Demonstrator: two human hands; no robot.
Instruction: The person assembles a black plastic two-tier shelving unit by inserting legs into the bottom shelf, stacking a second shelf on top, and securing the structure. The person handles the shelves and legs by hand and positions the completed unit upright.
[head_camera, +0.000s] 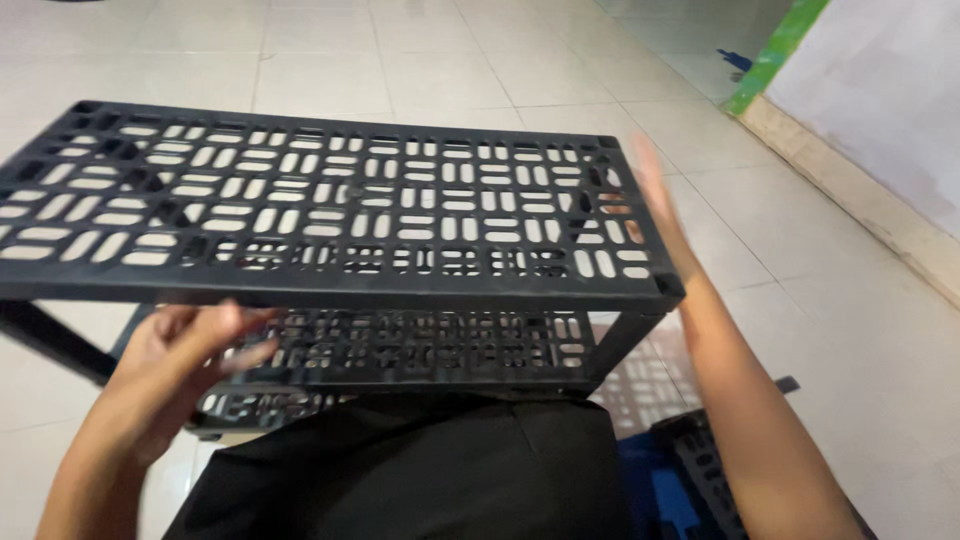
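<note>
Up close, a black slotted plastic shelf rack (330, 210) stands over the person's lap above the tiled floor (800, 260). Left hand (175, 365) curls loosely under its near edge, fingers (245, 355) released. Right hand (655, 200) lies flat, fingers extended, against its right end.

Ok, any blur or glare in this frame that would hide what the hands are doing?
Head view: both the left hand and right hand are motion-blurred, fingers smeared; the black slotted shelf stays fairly sharp; soft sheen on the floor tiles, no harsh glare.
</note>
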